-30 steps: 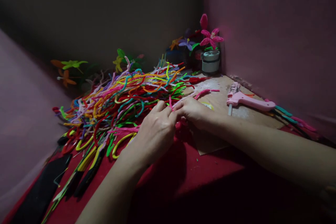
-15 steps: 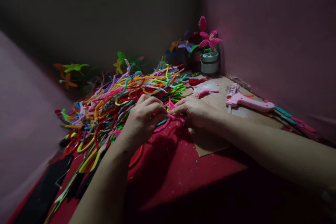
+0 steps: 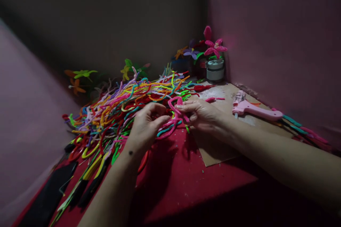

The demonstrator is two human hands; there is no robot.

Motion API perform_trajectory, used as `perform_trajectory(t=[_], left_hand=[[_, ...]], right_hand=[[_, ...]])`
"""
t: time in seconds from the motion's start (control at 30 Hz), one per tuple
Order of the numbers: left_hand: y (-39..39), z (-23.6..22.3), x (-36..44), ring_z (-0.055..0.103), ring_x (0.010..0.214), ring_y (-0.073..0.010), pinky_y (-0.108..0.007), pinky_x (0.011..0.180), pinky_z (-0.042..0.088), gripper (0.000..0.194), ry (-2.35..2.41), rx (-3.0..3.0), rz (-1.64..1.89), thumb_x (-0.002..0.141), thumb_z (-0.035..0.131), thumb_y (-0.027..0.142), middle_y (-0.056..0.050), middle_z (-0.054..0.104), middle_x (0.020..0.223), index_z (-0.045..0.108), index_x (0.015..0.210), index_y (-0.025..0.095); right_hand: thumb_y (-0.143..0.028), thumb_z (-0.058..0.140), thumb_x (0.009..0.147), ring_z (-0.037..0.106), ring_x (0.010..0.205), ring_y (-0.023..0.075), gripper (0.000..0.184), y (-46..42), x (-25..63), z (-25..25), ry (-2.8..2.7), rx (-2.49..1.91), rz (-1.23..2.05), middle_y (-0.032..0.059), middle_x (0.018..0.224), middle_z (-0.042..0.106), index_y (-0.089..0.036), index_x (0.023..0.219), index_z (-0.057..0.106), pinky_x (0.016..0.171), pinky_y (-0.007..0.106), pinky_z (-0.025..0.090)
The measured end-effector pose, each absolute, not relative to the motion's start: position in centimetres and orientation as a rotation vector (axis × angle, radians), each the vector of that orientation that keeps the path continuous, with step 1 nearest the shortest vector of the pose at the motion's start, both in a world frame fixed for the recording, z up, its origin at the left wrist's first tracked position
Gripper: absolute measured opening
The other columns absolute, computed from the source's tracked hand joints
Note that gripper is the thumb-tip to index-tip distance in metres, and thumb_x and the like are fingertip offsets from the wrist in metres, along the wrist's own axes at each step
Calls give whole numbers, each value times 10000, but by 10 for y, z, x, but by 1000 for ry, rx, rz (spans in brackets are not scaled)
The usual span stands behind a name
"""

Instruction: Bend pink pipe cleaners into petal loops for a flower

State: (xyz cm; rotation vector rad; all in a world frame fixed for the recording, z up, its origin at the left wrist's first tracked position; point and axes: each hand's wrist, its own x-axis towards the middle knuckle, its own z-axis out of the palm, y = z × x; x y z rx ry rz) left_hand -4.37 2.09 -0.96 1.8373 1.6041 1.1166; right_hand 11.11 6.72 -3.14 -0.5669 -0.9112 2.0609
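A looped, fuzzy pink pipe-cleaner piece (image 3: 179, 101) is pinched by the right hand (image 3: 204, 114) above the red bench (image 3: 186, 181), the left hand (image 3: 146, 122), fingers parted, just left of it, a pink pistol-shaped glue gun (image 3: 247, 108) lying farther right.

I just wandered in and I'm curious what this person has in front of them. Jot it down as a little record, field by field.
Right hand: the right hand pinches a bent pink fuzzy piece
Left hand: the left hand is beside that piece, thumb and forefinger apart
Pile: many-coloured fuzzy stems, heaped behind the hands
Tool: pink glue gun, lying on a brown board
Flower: pink flower, above a grey container
Surface: red, with small scraps
Light: dim
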Motion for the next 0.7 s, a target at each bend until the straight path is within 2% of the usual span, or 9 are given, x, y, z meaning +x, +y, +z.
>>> perform_trajectory(t=[0.1, 0.23, 0.43, 0.53, 0.7], left_hand=[[24, -19, -38, 540, 682, -131, -244, 640, 417, 218, 1356, 1584, 1002, 661, 654, 280, -20, 601, 740, 614, 815, 130], [25, -32, -28, 505, 631, -106, -223, 616, 402, 213, 1381, 1542, 1144, 676, 642, 317, -6, 581, 693, 617, 763, 124], [20, -41, -23, 495, 748, -131, -259, 710, 405, 101, 1526, 2169, 1376, 781, 517, 213, -20, 526, 771, 573, 715, 161], [19, -40, -24, 491, 726, -130, -258, 695, 404, 119, 1521, 2256, 1238, 786, 493, 189, -18, 519, 746, 546, 684, 158], [23, -39, -25, 500, 663, -120, -236, 639, 404, 100, 1497, 2036, 951, 748, 495, 178, -8, 555, 699, 578, 704, 142]], right_hand=[[-59, 584, 669, 477, 474, 71, 70, 68, 110, -35, -834, -536, 2115, -9, 524, 550, -109, 620, 592, 512, 216, 402], [-51, 587, 679, 493, 520, 79, 73, 68, 108, -38, -759, -560, 2114, 9, 565, 577, -108, 639, 607, 544, 223, 403], [-6, 556, 677, 464, 481, 57, 130, 71, 106, -39, -656, -638, 2131, -9, 515, 549, -102, 591, 579, 488, 187, 349], [1, 526, 677, 460, 448, 61, 130, 71, 106, -40, -649, -696, 2142, -3, 506, 558, -96, 619, 590, 469, 197, 345], [7, 509, 665, 461, 442, 76, 139, 72, 107, -40, -633, -750, 2112, 11, 489, 551, -92, 603, 584, 455, 214, 336]])
